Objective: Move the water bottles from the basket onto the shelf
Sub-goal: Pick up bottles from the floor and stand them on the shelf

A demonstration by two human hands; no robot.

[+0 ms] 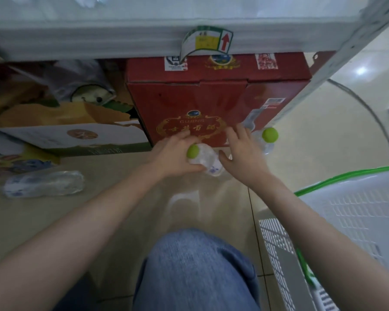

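Observation:
A clear water bottle with a green cap [203, 159] is low over the floor in front of the red carton, tilted toward me. My left hand [174, 157] is shut on its neck and shoulder. My right hand [243, 153] hovers beside it with fingers spread, its thumb touching or nearly touching the bottle's side. A second green-capped bottle [267, 140] stands upright just right of my right hand. A third bottle [43, 186] lies on its side on the floor at the left. The white basket with a green rim [346, 187] sits at the right. The white shelf [144, 39] runs across the top.
A red carton [211, 102] stands under the shelf, with a white and yellow carton [72, 131] to its left. The shelf's white upright [319, 79] slants down at the right. A cable [368, 113] curves over the floor. My knee in blue jeans [195, 270] is at the bottom centre.

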